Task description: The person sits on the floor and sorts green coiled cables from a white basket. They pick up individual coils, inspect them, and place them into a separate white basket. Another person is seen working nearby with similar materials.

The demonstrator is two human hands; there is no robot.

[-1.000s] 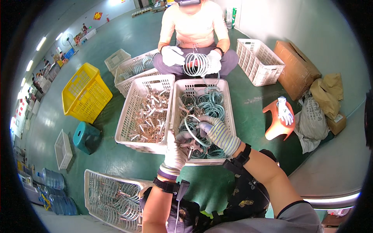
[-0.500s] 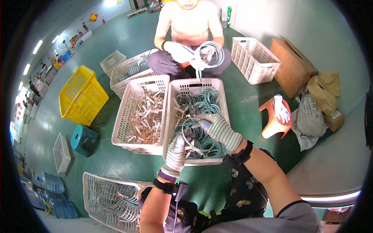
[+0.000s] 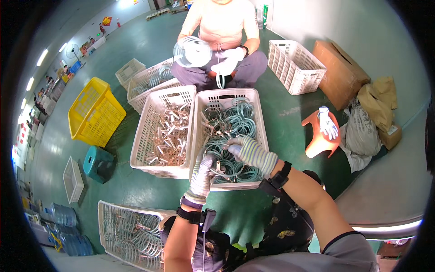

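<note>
Risk at this station comes from tangling, as I read it from the head view. My left hand [image 3: 201, 174], gloved, is closed around a small metal fitting [image 3: 218, 170] at the near edge of the white basket of coiled rings [image 3: 230, 136]. My right hand [image 3: 250, 152], in a striped glove, rests on top of the coils just beside it, fingers curled onto a ring; I cannot tell whether it grips firmly. The rings lie heaped and interlocked, so I judge that lifting one could drag neighbours over the basket rim onto the green floor [image 3: 281, 109]. The fitting is small and partly hidden by the glove; a loose grip could drop it back into the pile. The basket of metal clips [image 3: 167, 136] touches the ring basket on its left, so parts could spill across and mix. The co-worker's hands [image 3: 226, 63] opposite hold another coil well apart from mine
</note>
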